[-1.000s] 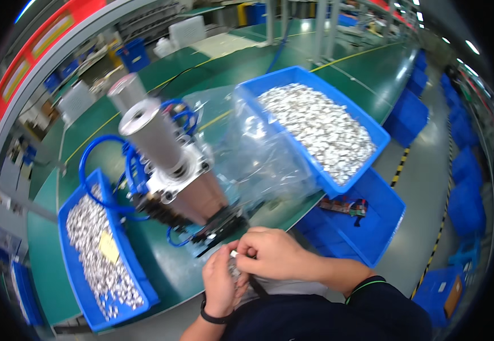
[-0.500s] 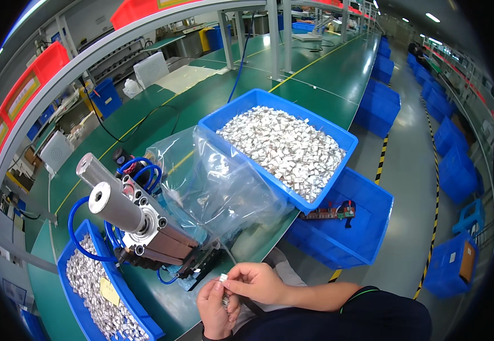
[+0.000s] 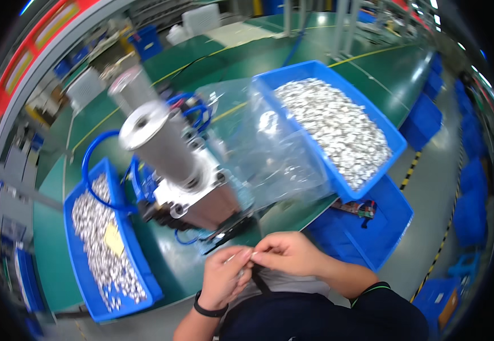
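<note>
Close to the table's front edge, my left hand (image 3: 224, 277) and my right hand (image 3: 293, 254) meet at the fingertips. Both are closed in a pinch on a small white part (image 3: 252, 256), mostly covered by the fingers and blurred. More small pieces may sit in the curled left fingers; I cannot make them out. Just beyond the hands stands a bench machine (image 3: 201, 193) with a silver cylinder and blue air hoses. A blue bin (image 3: 396, 138) full of small white parts is at the right, and a second blue bin (image 3: 154, 291) of similar pieces at the left.
A clear plastic bag (image 3: 281, 165) lies between the machine and the right bin. Below that bin is a larger blue crate (image 3: 392, 219) with a red and black item inside. The green table (image 3: 224, 62) stretches away under a grey frame. Blue crates (image 3: 423, 122) line the aisle.
The view has shifted, with the machine and bins appearing larger. My fingertips have closed further over the white part, which showed more plainly before.
</note>
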Demonstrator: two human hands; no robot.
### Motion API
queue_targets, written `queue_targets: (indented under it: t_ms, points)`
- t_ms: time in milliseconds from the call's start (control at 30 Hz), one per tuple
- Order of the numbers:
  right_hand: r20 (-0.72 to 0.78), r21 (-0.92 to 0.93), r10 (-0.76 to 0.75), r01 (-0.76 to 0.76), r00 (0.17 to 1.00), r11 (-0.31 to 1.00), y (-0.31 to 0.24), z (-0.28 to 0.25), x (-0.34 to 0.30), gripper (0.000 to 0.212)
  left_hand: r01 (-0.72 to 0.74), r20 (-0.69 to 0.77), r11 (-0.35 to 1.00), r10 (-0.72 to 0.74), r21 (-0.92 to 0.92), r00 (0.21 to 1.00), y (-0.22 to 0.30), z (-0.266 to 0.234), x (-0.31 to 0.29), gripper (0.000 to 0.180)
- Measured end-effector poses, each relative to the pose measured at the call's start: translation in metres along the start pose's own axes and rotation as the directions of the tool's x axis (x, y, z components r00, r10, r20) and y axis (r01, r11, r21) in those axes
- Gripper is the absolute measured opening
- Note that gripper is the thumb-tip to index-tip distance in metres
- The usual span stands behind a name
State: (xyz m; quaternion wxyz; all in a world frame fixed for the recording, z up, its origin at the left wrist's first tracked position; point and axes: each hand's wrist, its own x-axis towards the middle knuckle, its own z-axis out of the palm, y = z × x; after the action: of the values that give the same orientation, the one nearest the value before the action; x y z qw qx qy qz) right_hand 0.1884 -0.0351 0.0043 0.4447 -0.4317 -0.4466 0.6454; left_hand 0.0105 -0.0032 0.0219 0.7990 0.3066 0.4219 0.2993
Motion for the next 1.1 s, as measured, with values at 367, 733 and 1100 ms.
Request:
queue_targets:
  t_ms: [367,733,1100]
  points:
    - [-0.054,0.165,0.032,-0.023,0.998,0.986,0.008,0.016,0.014,0.008,-0.038,0.007,0.961,0.042,-0.273,0.999,-0.005,-0.017,-0.002,0.021]
    - [-0.148,0.220,0.022,0.011,0.989,0.975,0.005,0.019,0.021,0.006,-0.084,-0.045,0.977,0.077,-0.194,0.996,-0.003,-0.013,0.009,0.018]
    - [-0.186,0.238,0.171,-0.124,0.968,0.963,-0.001,0.009,0.049,0.020,-0.127,-0.145,0.965,0.095,-0.230,0.985,-0.011,-0.022,0.010,0.027]
